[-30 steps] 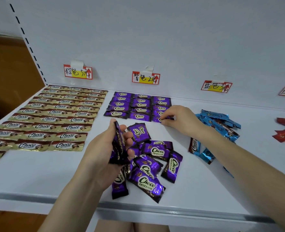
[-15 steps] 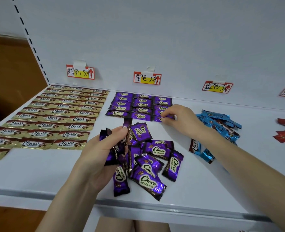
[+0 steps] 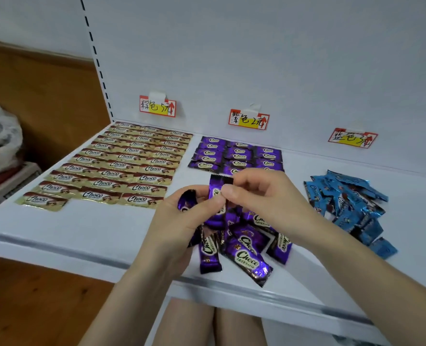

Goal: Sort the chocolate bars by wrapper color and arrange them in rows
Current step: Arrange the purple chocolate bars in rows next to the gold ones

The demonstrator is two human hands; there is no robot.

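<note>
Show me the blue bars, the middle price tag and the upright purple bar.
blue bars [image 3: 349, 201]: head view, middle of the heap.
middle price tag [image 3: 248, 119]: head view, its yellow centre.
upright purple bar [image 3: 216, 183]: head view, its top end.

White metal shelf [image 3: 82, 228], bare along its front-left edge. Flat gold-wrapped bar rows [image 3: 122, 168] fill the back-left corner; purple-wrapped rows [image 3: 239, 156] sit mid-back, a loose purple heap [image 3: 246, 250] mid-front, a blue-wrapped heap [image 3: 346, 203] right, bare lanes between.

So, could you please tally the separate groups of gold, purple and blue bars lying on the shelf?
Gold rows: 1
Purple rows and purple heap: 2
Blue heap: 1
Total: 4
Held purple bars excluded.
</note>
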